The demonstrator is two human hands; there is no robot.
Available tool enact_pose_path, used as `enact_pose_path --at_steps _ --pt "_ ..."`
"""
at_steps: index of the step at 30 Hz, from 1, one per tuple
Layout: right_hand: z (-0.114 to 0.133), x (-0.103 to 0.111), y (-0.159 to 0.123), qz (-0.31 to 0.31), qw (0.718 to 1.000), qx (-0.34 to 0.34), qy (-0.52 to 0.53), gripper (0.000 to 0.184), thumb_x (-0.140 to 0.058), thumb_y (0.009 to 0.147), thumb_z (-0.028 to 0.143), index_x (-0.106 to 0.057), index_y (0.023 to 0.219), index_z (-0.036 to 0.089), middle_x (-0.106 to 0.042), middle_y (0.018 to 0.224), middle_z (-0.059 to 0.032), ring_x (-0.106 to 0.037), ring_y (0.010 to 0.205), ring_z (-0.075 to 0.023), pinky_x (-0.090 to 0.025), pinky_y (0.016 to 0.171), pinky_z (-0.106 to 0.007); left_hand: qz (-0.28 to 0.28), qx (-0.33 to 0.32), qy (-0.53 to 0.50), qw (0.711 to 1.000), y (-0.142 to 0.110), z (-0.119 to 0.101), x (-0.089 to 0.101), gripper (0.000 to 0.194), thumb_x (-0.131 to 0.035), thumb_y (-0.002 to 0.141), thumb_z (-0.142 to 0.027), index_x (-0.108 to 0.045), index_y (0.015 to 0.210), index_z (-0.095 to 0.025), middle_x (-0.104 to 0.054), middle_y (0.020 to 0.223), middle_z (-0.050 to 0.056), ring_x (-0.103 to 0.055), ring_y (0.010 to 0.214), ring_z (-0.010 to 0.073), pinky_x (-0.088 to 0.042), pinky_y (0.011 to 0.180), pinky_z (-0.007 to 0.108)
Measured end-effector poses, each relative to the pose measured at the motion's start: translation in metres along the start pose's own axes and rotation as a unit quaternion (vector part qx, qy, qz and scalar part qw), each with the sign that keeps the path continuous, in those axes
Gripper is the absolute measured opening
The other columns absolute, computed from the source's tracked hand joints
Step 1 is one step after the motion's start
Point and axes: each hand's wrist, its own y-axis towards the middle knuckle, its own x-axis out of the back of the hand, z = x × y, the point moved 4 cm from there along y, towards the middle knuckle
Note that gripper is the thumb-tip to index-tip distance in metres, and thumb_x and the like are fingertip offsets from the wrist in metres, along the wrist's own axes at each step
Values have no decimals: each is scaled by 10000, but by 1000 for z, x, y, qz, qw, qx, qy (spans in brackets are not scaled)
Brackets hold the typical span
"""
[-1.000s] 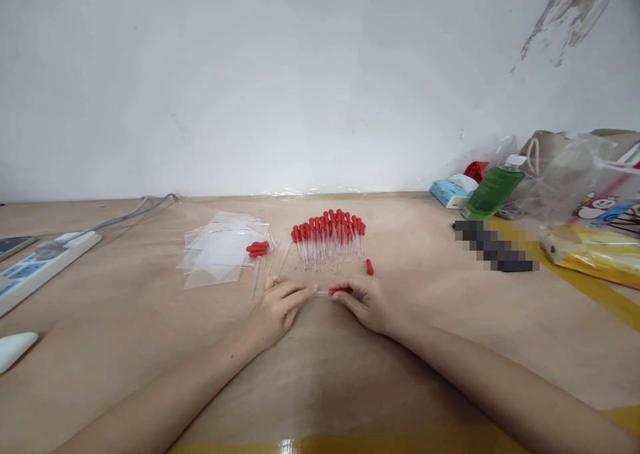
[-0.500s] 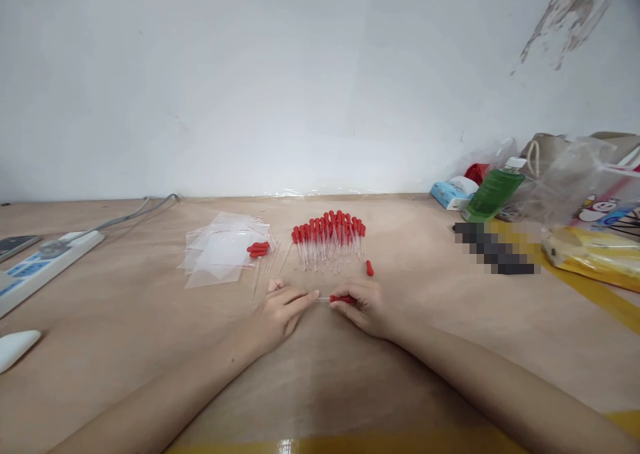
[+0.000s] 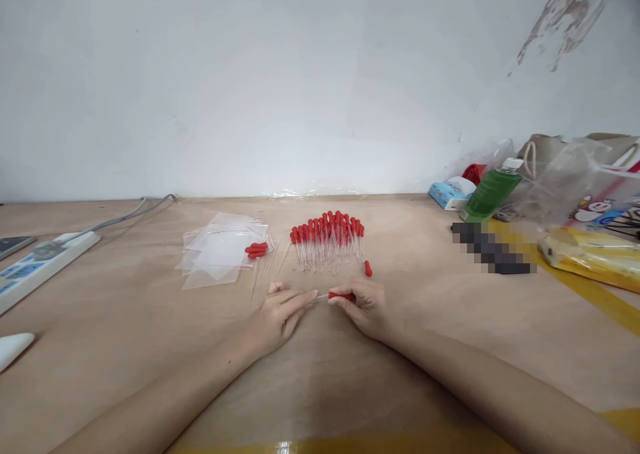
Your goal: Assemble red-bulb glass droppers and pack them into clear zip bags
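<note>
Between my hands lies a thin clear dropper tube (image 3: 323, 297), level, its right end at a red rubber bulb (image 3: 342, 297). My left hand (image 3: 283, 313) pinches the tube between thumb and fingers. The bulb is gripped by my right hand (image 3: 365, 305), whose fingers partly cover it. Whether the tube sits inside the bulb I cannot tell. Beyond my hands is a fan of droppers with red bulbs (image 3: 327, 227). One loose red bulb (image 3: 369, 268) lies near my right hand. Several red bulbs (image 3: 256, 249) and bare clear tubes (image 3: 270, 261) lie beyond my left hand.
Clear zip bags (image 3: 215, 254) are spread at the left, near a white power strip (image 3: 75, 244) with a grey cable. On the right stand a green bottle (image 3: 493, 191), a blue tissue pack (image 3: 447, 194) and plastic bags (image 3: 575, 181). A blurred dark object (image 3: 493, 249) lies before them.
My hands keep their grips on the tube and the bulb, shifting only slightly. The tube now tilts a little, and more of the red bulb shows between my right fingers.
</note>
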Motion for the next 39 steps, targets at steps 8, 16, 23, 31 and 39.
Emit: enact_pose_path --at_steps 8,16,23,31,39 --pt "2 0 5 79 996 41 -21 123 -510 818 271 -614 826 205 -648 712 -28 -574 644 -126 -449 596 -241 21 2 20 1000 0 -1 -2 256 -381 895 -198 -561 1076 -208 -676 850 41 -587 687 119 -341 733 298" --pt "-1 -9 3 120 992 35 -25 100 -523 805 252 -599 851 206 -642 762 -29 -574 700 -139 -446 648 -259 13 -25 25 999 3 -3 -3 231 -432 872 -153 -555 1063 -199 -660 779 13 -565 666 118 -319 716 297" --pt "5 -3 10 96 995 32 5 140 -523 814 280 -641 859 220 -636 728 -23 -567 668 -125 -453 622 -248 11 -10 10 1000 6 -4 -4 202 -423 876 -166 -558 1024 -188 -655 787 22 -554 659 121 -334 709 301" --pt "-23 12 25 -34 960 -203 191 297 -614 714 392 -540 938 213 -572 703 16 -549 618 -108 -457 573 -233 33 92 73 993 8 10 13 274 -427 871 -277 -537 1117 -229 -615 1045 59 -514 991 206 -258 919 420" --pt "-103 61 89 -113 958 -263 -33 445 -531 743 378 -507 1119 141 -533 638 23 -519 643 -129 -414 641 -270 12 189 196 962 -3 50 17 274 -455 837 -346 -588 1042 -221 -557 1169 82 -465 1116 256 -207 971 486"
